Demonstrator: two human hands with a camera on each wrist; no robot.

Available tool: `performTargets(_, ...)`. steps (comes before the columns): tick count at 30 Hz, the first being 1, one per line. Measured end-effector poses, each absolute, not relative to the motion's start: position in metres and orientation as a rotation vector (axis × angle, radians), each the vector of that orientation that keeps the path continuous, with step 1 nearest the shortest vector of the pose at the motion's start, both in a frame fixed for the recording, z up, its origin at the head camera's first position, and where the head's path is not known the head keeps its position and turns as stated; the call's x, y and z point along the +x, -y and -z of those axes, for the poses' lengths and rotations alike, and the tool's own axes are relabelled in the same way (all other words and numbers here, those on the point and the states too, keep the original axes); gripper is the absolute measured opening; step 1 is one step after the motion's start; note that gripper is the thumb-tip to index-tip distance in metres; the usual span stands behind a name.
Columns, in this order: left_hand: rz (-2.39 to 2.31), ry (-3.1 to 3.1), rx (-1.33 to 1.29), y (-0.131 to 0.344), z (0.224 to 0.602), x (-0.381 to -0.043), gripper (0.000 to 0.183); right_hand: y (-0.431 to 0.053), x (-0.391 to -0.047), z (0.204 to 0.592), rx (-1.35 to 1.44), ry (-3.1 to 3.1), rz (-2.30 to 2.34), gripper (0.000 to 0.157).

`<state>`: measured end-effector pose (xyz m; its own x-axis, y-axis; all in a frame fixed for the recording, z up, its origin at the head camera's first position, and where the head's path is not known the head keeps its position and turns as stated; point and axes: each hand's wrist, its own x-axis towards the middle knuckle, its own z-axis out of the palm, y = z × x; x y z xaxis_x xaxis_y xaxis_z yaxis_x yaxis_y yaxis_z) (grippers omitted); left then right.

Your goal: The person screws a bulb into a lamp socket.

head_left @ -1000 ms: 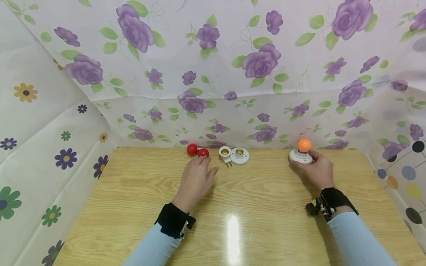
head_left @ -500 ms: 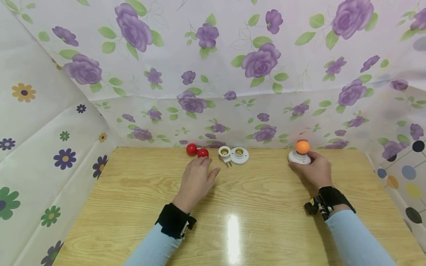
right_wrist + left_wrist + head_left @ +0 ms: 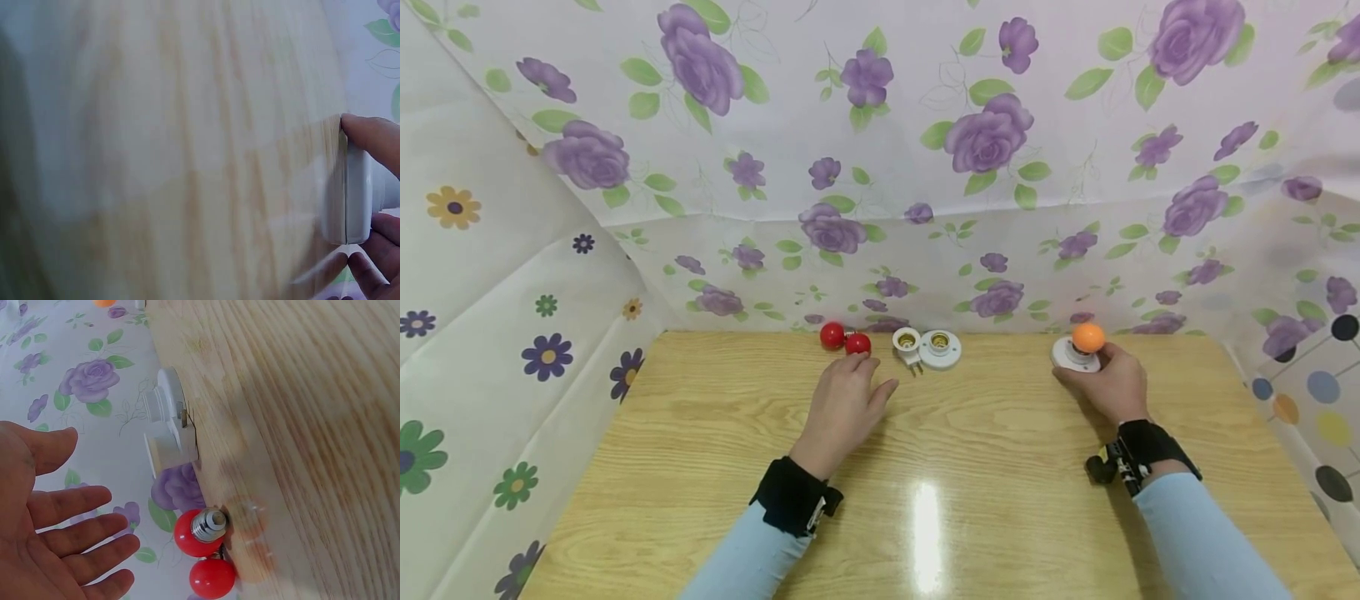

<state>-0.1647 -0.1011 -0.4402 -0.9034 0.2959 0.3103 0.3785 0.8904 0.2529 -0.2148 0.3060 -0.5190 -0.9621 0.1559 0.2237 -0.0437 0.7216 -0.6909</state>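
My right hand (image 3: 1112,390) grips a white round lamp holder (image 3: 1064,357) by its base, thumb on the near side and fingers round the far right. An orange bulb (image 3: 1087,337) stands in that holder, leaning slightly right. In the right wrist view the base (image 3: 358,200) sits flat on the table between thumb and fingers. My left hand (image 3: 841,408), palm turned inward with fingers extended and apart, holds nothing. Just beyond its fingertips lie two red bulbs (image 3: 832,335); the left wrist view shows the metal screw base of one red bulb (image 3: 199,540) pointing outward.
Between the hands, at the table's back edge, a white plug-in socket (image 3: 912,358) with two prongs lies against a second round lamp holder (image 3: 953,354). The flowered cloth (image 3: 925,275) rises right behind the wooden table (image 3: 985,450).
The orange bulb has shifted slightly rightward and toward me over its holder, while the right hand keeps its grip. My left hand stays nearly still by the red bulbs.
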Motion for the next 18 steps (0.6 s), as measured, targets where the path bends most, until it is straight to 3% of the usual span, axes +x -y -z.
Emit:
performTargets(6, 0.443, 2.791, -0.516, 0.100, 0.439, -0.165, 0.046, -0.308, -0.214, 0.518, -0.088, 2.670, -1.160, 0.072)
performTargets(14, 0.448, 2.797, -0.507, 0.100, 0.436, -0.164, 0.046, -0.317, -0.210, 0.511, -0.139, 2.643, -1.297, 0.104)
performTargets(18, 0.448, 2.791, -0.487, 0.101, 0.434, -0.163, 0.046, -0.317, -0.205, 0.494, -0.122, 2.586, -1.340, 0.112)
